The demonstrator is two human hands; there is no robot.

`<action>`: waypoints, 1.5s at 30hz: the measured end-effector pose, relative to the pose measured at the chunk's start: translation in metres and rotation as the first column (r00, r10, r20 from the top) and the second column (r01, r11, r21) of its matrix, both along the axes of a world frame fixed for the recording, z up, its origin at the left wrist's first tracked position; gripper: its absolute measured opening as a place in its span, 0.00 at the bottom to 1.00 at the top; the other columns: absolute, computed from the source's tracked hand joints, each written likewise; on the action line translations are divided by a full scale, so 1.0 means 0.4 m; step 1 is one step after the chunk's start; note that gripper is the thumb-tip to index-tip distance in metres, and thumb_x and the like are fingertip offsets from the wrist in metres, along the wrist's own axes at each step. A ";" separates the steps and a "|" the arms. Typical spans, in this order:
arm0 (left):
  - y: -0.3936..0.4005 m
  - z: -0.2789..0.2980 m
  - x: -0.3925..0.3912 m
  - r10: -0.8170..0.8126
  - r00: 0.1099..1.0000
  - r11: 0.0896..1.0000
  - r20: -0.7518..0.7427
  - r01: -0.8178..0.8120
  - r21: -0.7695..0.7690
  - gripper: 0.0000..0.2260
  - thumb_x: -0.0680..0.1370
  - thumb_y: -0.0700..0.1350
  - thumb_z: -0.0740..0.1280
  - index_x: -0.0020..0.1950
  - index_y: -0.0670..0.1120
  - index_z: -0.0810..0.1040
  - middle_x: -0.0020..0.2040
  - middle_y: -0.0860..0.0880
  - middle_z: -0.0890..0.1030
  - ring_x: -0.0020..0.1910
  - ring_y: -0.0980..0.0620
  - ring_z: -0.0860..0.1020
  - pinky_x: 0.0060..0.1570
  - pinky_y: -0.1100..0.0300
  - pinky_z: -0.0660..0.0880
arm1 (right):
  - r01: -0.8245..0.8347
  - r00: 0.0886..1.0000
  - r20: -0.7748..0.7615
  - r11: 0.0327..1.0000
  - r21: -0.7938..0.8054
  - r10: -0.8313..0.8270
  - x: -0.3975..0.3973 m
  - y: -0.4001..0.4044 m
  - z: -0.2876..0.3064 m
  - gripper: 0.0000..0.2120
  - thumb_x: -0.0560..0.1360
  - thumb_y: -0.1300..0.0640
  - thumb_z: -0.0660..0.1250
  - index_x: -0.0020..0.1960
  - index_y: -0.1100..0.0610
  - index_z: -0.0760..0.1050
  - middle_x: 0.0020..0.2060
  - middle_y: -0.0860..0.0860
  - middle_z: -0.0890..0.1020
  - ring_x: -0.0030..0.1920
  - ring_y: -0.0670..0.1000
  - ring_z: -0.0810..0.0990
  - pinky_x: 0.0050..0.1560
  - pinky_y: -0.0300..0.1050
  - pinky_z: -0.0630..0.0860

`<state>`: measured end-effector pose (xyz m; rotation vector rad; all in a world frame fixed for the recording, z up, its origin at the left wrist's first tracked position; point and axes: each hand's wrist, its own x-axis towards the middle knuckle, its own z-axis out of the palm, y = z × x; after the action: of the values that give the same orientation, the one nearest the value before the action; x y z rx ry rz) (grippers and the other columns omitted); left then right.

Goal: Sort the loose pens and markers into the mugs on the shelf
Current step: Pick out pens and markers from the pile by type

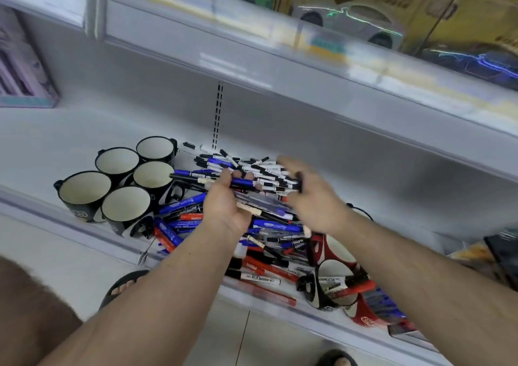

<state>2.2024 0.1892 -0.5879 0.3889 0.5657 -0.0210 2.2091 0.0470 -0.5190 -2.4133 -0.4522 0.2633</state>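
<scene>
Nearest: two forearms reach in from the bottom edge, plus two sandalled feet (123, 284) on the floor, the right one cut off by the frame.

On the white shelf (42, 147), right-near corner, red-and-black mugs (333, 278) lie tipped over w/ markers in and around them; count unclear (blur, overlap).

Mid: left hand (227, 200), palm up, fingers curled round a bundle of pens (252, 186), blue and white-bodied ones sticking out both sides. Right hand (311, 194) is motion-blurred just beside the bundle's right end; something dark at its fingertips, but can't tell whether it grips.

Under both hands: loose pile of pens and markers (266, 242), red, blue, black, too many to count.

Left of pile: 5 black mugs (84, 194), upright, empty, clustered touching.

Far: upper shelf w/ boxed toy cars (350, 21), blurred.
</scene>
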 end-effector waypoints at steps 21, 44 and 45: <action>-0.084 -0.007 -0.011 0.000 0.999 0.970 0.045 -0.011 0.244 0.05 0.79 0.43 0.67 0.53 0.43 0.77 0.40 0.45 0.81 0.37 0.46 0.80 0.35 0.56 0.79 | 0.831 0.508 -0.851 0.336 0.443 -0.135 -0.050 -0.087 -0.063 0.13 0.60 0.68 0.56 0.36 0.53 0.57 0.36 0.52 0.61 0.32 0.51 0.63 0.35 0.45 0.74; -0.068 0.000 -0.123 -0.648 0.757 0.253 -0.082 0.316 0.914 0.06 0.74 0.36 0.72 0.46 0.41 0.75 0.34 0.47 0.79 0.33 0.50 0.77 0.49 0.50 0.77 | 0.345 0.934 -0.231 0.854 0.389 -0.272 -0.063 -0.132 0.050 0.11 0.81 0.50 0.63 0.62 0.43 0.73 0.46 0.52 0.82 0.28 0.46 0.70 0.27 0.38 0.66; -0.070 0.005 -0.128 -0.687 0.720 0.211 -0.097 0.326 0.921 0.07 0.74 0.36 0.72 0.45 0.40 0.75 0.34 0.47 0.79 0.33 0.50 0.77 0.48 0.51 0.77 | 0.325 0.941 -0.215 0.872 0.367 -0.260 -0.066 -0.123 0.047 0.11 0.80 0.48 0.64 0.62 0.43 0.74 0.45 0.49 0.82 0.28 0.43 0.69 0.30 0.36 0.66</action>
<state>2.1512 0.1611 -0.5858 1.6765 -0.0159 -0.3215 2.1826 -0.0023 -0.5004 -2.0037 -0.0501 0.2032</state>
